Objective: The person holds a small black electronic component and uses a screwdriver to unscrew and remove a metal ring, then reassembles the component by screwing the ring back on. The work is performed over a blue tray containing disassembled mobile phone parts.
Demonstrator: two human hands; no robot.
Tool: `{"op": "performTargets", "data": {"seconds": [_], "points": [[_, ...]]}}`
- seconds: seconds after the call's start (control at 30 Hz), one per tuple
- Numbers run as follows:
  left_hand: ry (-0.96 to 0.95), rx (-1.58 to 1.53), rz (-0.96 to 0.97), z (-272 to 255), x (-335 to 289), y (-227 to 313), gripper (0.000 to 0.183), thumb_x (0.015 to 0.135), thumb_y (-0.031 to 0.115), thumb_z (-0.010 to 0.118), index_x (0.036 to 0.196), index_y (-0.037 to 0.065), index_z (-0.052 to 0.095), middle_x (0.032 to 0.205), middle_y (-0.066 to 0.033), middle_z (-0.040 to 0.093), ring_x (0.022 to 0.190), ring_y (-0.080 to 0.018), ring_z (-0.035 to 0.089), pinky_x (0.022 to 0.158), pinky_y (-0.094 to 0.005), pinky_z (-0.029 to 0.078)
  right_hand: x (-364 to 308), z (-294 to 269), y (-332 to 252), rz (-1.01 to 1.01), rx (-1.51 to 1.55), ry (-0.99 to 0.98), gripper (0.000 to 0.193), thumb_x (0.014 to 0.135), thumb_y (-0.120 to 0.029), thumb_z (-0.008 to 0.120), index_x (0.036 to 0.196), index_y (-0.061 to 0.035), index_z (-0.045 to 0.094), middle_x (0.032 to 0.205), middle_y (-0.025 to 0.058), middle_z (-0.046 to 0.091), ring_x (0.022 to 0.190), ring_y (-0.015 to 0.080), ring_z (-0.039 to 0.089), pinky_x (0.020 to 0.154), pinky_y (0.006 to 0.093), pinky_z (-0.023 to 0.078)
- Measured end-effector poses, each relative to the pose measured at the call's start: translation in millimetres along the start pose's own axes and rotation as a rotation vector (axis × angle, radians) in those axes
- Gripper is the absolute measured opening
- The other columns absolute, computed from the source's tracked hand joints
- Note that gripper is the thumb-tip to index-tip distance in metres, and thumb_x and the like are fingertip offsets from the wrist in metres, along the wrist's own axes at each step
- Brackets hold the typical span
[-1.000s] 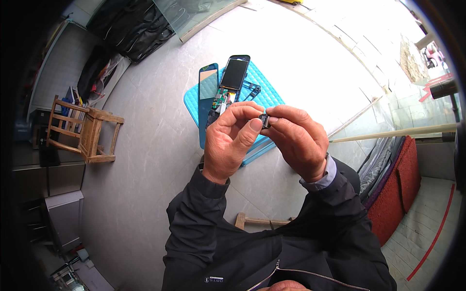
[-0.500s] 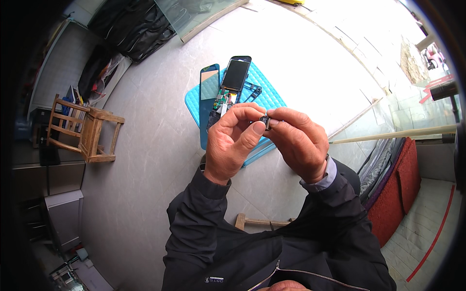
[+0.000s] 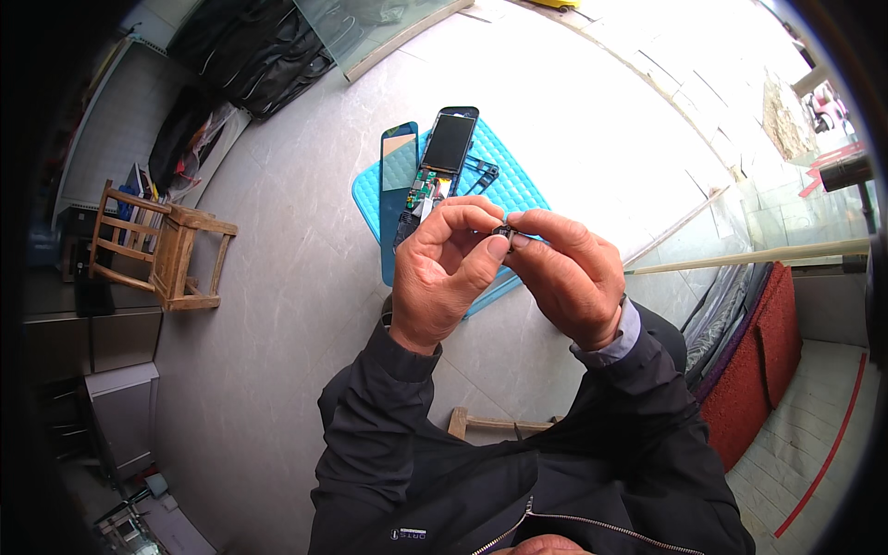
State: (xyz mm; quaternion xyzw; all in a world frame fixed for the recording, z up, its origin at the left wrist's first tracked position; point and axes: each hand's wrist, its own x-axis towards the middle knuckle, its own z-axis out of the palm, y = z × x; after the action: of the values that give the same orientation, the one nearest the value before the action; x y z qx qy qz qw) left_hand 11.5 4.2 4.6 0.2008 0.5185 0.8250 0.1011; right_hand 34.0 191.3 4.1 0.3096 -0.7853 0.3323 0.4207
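Between the fingertips of both hands is a small dark part [image 3: 504, 231], too small to tell its kind. My left hand [image 3: 442, 268] pinches it with thumb and forefinger, and my right hand [image 3: 573, 273] grips its other side. Beyond my hands, a blue quilted stool top [image 3: 521, 180] carries an opened electronic device [image 3: 450, 143] with a dark screen and a bare green circuit board [image 3: 428, 188]. Left of the device lies a long glossy dark cover panel [image 3: 395, 208]. A small black plastic piece [image 3: 485, 172] rests to its right. My left hand hides the device's near end.
On the left stands a small wooden chair [image 3: 176, 245]. A large black bag [image 3: 254, 55] and a glass panel [image 3: 356, 28] are at the far left. To the right, a red mat [image 3: 754, 370] leans near a glass pane. A wooden bar [image 3: 490, 424] shows by my lap.
Both hands stay in nearly the same place. The small dark part and the fingertips around it have shifted very slightly.
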Motion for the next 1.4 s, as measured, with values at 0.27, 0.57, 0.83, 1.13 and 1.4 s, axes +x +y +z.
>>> {"op": "performTargets", "data": {"seconds": [0.27, 0.57, 0.83, 1.13, 1.4], "points": [[0.008, 0.005, 0.008, 0.4, -0.3, -0.6, 0.02, 0.1, 0.004, 0.074, 0.118, 0.0, 0.066, 0.124, -0.0095, 0.066, 0.11, -0.0133, 0.068, 0.097, -0.0309, 0.058, -1.1, 0.0, -1.0, -0.019, -0.032, -0.001, 0.029, 0.082, 0.0, 0.083, 0.109, 0.0036, 0.073, 0.111, 0.0204, 0.073, 0.078, 0.0256, 0.077, 0.061, 0.0316, 0.062], [0.028, 0.008, 0.015, 1.6, -1.1, -1.9, 0.02, 0.1, 0.003, 0.074, 0.117, 0.0, 0.066, 0.126, -0.0088, 0.065, 0.108, -0.0124, 0.069, 0.096, -0.0296, 0.059, -0.4, -1.8, -2.1, -0.017, -0.05, -0.012, 0.029, 0.082, 0.0, 0.083, 0.109, 0.0038, 0.074, 0.111, 0.0207, 0.073, 0.077, 0.0253, 0.076, 0.06, 0.0311, 0.061], [0.026, 0.008, 0.01, 1.6, -1.2, -1.9, 0.02, 0.1, 0.004, 0.074, 0.117, 0.0, 0.066, 0.126, -0.0084, 0.065, 0.108, -0.0118, 0.068, 0.096, -0.0294, 0.058, -1.4, -0.4, -0.5, -0.028, -0.051, -0.01, 0.029, 0.082, 0.0, 0.083, 0.109, 0.0039, 0.074, 0.111, 0.0206, 0.073, 0.077, 0.025, 0.076, 0.06, 0.0307, 0.061], [0.072, -0.015, -0.022, 2.0, -1.7, -6.6, 0.016, 0.102, 0.006, 0.07, 0.117, 0.001, 0.066, 0.12, -0.0064, 0.068, 0.106, -0.0108, 0.067, 0.096, -0.0283, 0.057, -1.2, 1.1, -0.6, -0.013, -0.06, -0.045, 0.027, 0.082, -0.001, 0.082, 0.108, 0.0023, 0.074, 0.111, 0.019, 0.074, 0.078, 0.0251, 0.077, 0.063, 0.0301, 0.061], [0.331, -0.401, -0.383, -2.9, 4.0, -20.3, 0.02, 0.103, 0.017, 0.071, 0.117, 0.005, 0.062, 0.11, -0.0069, 0.071, 0.1, -0.0141, 0.072, 0.097, -0.0311, 0.061, -3.6, 17.3, 0.5, 0.299, 0.038, -0.077, 0.033, 0.084, -0.001, 0.082, 0.114, -0.0038, 0.07, 0.112, 0.0139, 0.074, 0.085, 0.0295, 0.079, 0.07, 0.0333, 0.065]]}}
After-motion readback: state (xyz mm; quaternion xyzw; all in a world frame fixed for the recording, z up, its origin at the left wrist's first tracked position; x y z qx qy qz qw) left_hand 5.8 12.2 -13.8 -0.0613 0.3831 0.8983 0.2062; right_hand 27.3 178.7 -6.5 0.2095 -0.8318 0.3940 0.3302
